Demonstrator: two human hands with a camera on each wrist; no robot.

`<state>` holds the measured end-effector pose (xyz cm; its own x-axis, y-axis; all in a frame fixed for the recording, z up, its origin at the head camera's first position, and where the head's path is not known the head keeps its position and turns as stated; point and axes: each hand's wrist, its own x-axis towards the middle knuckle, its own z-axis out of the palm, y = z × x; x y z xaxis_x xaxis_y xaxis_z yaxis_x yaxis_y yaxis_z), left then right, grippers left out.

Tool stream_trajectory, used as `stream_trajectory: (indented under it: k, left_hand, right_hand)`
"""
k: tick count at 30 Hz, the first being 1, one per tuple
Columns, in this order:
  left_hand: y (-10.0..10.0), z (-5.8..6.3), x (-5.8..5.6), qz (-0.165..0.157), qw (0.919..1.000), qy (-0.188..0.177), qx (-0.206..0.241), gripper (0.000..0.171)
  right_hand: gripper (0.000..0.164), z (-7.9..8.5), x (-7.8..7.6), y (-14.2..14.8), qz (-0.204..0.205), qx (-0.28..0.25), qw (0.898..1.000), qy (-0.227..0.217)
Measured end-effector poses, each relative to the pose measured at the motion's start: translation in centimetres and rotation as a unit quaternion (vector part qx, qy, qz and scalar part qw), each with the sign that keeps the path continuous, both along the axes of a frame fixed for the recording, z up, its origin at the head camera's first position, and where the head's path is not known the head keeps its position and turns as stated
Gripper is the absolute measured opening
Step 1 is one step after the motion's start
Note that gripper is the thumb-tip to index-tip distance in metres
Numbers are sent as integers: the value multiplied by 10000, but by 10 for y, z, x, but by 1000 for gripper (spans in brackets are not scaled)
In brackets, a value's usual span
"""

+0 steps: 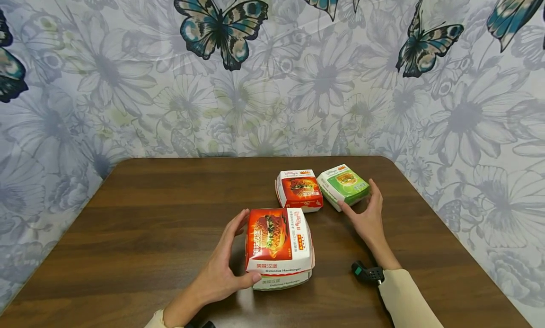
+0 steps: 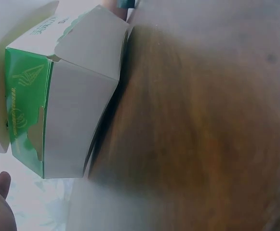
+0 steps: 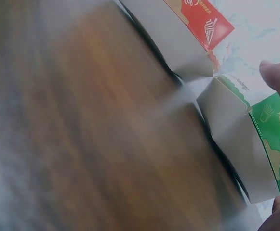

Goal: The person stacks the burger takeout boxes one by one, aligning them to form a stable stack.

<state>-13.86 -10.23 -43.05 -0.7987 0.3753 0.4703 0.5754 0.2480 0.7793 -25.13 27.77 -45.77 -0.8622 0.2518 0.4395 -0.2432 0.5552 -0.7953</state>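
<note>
Top red box (image 1: pixel 272 235) is sitting on the bottom green box (image 1: pixel 283 281), lower centre of the frame; the matching outlines are likely keeping it level. Your left hand (image 1: pixel 215 271) is spanning wide along their left side, thumb at the front corner, probably steadying both. Right of centre, your right hand (image 1: pixel 367 219) is bracketing the angled green box (image 1: pixel 347 183), thumb and fingers well apart; can't tell whether it's gripping. Far red box (image 1: pixel 301 190) is standing beside that one. Brown table (image 1: pixel 170 233) is supporting everything; butterfly-print cloth (image 1: pixel 127 82) is hanging behind.
</note>
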Motion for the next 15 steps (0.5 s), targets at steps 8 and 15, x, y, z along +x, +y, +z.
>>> stream_trajectory:
  k: [8,15]
  left_hand:
    - [0,1,0,-15,10000,45,-27,111]
    - [-1,1,1,-20,10000,16,-62,111]
  right_hand:
    - [108,0,-3,3,-23,172,9991,-375]
    - [110,2,-4,4,-45,309,9970,-712]
